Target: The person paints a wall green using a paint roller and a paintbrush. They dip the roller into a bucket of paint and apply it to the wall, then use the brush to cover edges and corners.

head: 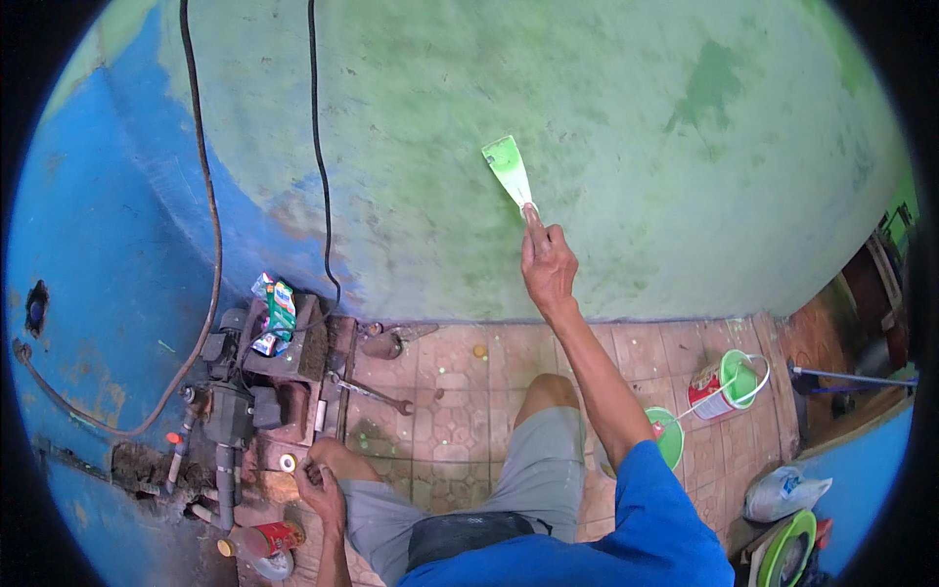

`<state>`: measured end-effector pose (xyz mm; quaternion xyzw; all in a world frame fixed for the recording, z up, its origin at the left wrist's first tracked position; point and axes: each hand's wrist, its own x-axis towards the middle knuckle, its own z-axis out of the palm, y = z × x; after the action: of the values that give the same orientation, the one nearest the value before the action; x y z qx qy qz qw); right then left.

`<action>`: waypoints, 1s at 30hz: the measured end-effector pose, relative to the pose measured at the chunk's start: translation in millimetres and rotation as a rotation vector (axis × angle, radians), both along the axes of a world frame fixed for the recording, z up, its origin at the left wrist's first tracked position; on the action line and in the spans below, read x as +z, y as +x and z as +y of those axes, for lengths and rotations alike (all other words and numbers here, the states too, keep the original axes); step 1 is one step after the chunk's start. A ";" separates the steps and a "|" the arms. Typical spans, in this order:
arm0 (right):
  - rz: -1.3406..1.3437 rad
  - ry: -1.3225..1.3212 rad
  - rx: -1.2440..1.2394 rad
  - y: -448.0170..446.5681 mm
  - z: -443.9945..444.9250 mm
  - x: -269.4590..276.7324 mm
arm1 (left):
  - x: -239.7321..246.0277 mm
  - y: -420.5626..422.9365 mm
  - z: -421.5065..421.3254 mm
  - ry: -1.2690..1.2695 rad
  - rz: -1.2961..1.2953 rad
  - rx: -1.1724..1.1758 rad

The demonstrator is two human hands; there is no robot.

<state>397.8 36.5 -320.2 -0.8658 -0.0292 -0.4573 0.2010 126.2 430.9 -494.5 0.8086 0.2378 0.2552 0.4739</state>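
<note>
My right hand (549, 265) grips the handle of a putty knife (508, 167), its blade coated in light green paint or filler. The blade lies at or close to the painted wall (623, 183), a patchy pale green with blue towards the left; contact is not certain. My left hand (320, 488) rests by my left knee with its fingers curled, and whether it holds anything cannot be told. A roll of tape (288, 463) lies beside that hand. Right of my legs, partly behind my right arm, is a tub of green paint or filler (669, 439).
A larger bucket (739, 387) of green material stands at the right. A water pump (229, 414) with pipes, a combination wrench (374, 394) and a bottle (262, 539) are at the left. Two cables hang down the wall. A plastic bag (785, 493) lies at lower right.
</note>
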 end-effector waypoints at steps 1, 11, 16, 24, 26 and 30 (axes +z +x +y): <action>-0.001 -0.023 -0.017 5.1 -1.1 3.4 | 1.2 -4.9 -0.6 0.020 -0.013 0.025; -0.064 -0.147 -0.016 19.1 -1.0 33.8 | -11.1 -10.6 2.8 0.141 -0.051 0.130; -0.132 -0.244 -0.040 30.6 9.4 80.3 | -21.7 -6.1 0.8 0.145 -0.088 0.081; -0.049 -0.319 -0.013 20.9 2.7 84.0 | -25.9 0.7 1.8 0.087 -0.101 0.054; -0.114 -0.358 -0.009 33.3 18.2 103.4 | -33.2 4.5 1.7 0.067 -0.120 0.052; -0.014 -0.402 -0.055 27.1 21.9 95.7 | -30.0 -0.2 4.2 0.097 0.002 0.046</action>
<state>424.8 58.4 -224.5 -0.8859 -0.0978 -0.4533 0.0113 126.0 435.1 -524.6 0.8252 0.2440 0.2763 0.4281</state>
